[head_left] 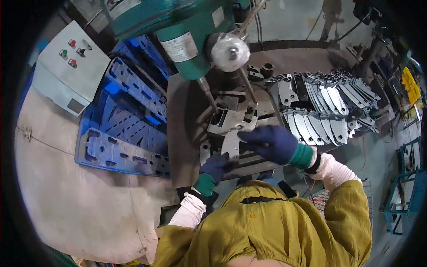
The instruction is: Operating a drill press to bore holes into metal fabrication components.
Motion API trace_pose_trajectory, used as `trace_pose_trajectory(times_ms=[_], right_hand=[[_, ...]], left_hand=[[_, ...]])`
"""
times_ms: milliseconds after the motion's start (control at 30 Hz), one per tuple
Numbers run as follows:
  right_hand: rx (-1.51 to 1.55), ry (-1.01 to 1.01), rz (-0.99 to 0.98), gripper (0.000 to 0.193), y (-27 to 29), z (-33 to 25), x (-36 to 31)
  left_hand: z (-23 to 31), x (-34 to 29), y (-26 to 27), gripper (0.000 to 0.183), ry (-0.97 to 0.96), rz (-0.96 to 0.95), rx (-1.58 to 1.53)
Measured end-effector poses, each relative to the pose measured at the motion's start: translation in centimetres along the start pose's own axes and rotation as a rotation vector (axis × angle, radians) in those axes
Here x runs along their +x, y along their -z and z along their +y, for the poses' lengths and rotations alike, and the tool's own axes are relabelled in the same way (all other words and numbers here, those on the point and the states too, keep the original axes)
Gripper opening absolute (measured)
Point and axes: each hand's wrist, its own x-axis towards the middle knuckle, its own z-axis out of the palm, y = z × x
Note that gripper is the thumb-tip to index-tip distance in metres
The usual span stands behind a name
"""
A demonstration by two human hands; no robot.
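Observation:
A curved flat metal plate [230, 144] with small holes lies tilted at the near side of a steel fixture [229, 121] on the drill press table. My left hand [215, 166], in a dark blue glove, is closed on its lower end. My right hand [272, 143], gloved alike, has its fingertips at the plate's upper right edge, seemingly pinching it; the fingers partly hide that edge. Above the fixture, the drill spindle [207, 93] points down from the green drill press head [184, 46]. Another metal plate [205, 152] rests just left of the fixture, near my left hand.
Rows of similar metal plates [316, 127] are stacked at the right of the table. A plastic-wrapped handle hub [230, 52] juts from the press. On the left stand a control box [73, 66] with buttons and blue plastic pallets [120, 151]. A blue rack [402, 196] is far right.

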Motion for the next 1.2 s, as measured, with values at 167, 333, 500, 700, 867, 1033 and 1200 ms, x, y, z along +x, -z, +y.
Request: trace_pose_trajectory(times_ms=[167,333,500,700,867,1033,1200], right_hand=[[0.914,-0.336,0.193,0.051,4.6,-3.8,5.1],[1.847,-0.310,0.050,0.051,7.2,-4.8,9.1],[1.851,-0.273,0.113,0.049,8.7,-8.1,11.4],[2.011,-0.360,0.059,0.051,10.8,-8.7,13.1],[2.169,-0.459,-0.040,0.042,11.1,-8.9,14.0],[2.385,-0.341,-0.097,0.038,10.5,-3.0,14.1],[2.315,-0.406,-0.027,0.027,7.8,-6.8,12.7]], left_hand=[[-8.5,-2.3,-10.2,0.028,0.509,0.393,-0.802],[-5.7,0.6,-5.2,0.030,0.331,0.451,-0.542],[-7.7,3.2,-6.2,0.038,0.859,0.279,-1.581],[-9.9,4.7,-6.8,0.042,0.839,0.339,-1.393],[-9.3,5.0,-6.4,0.046,0.992,0.296,-1.378],[-7.3,5.7,-4.2,0.040,1.020,0.322,-1.436],[-8.7,5.1,-5.5,0.038,1.020,0.367,-1.506]])
